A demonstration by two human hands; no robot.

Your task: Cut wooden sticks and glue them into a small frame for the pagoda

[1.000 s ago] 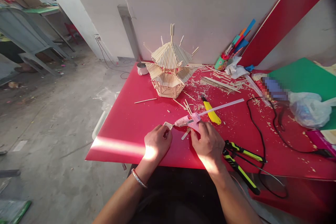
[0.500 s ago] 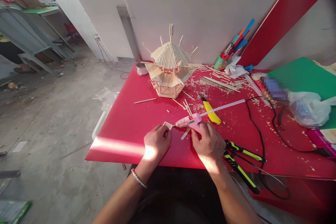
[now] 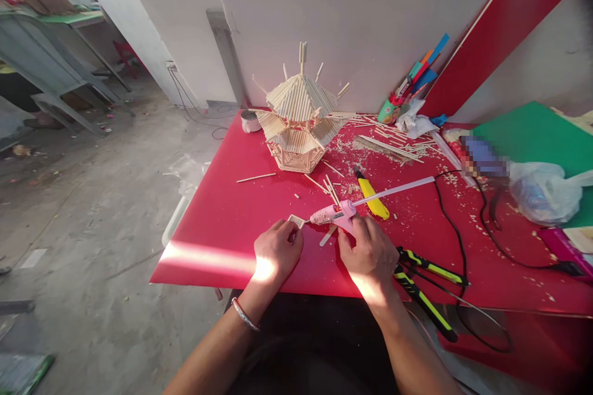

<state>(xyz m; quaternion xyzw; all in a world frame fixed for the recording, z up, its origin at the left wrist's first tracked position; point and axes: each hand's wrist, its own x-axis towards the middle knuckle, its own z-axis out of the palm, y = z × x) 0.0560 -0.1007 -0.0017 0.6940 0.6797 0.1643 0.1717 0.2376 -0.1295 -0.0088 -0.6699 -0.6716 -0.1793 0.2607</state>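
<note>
Bangle (image 3: 245, 315): round the left wrist; both forearms reach forward and draw in toward each other over the near edge.
Pliers (image 3: 426, 308): just right of the right wrist, handles apart and toward the person.
Left hand (image 3: 278, 250): back up, thumb and fingers pinching the frame.
Right hand (image 3: 368, 250): fingers wrapped about the grip of the gun, wrist angled inward.
Frame (image 3: 297, 221): small, wooden, at the left fingertips, above the table (image 3: 208, 216); one corner toward the nozzle.
Gun (image 3: 331, 215): pink, between the hands; nozzle points left at the frame, contact too small to tell. Long axis runs crosswise, rising rightward and away along the glue stick (image 3: 393, 191).
Cutter (image 3: 373, 197): yellow, beyond the gun, slantwise.
Model (image 3: 301, 126): stick-built, upright, toward the wall (image 3: 370, 24).
</note>
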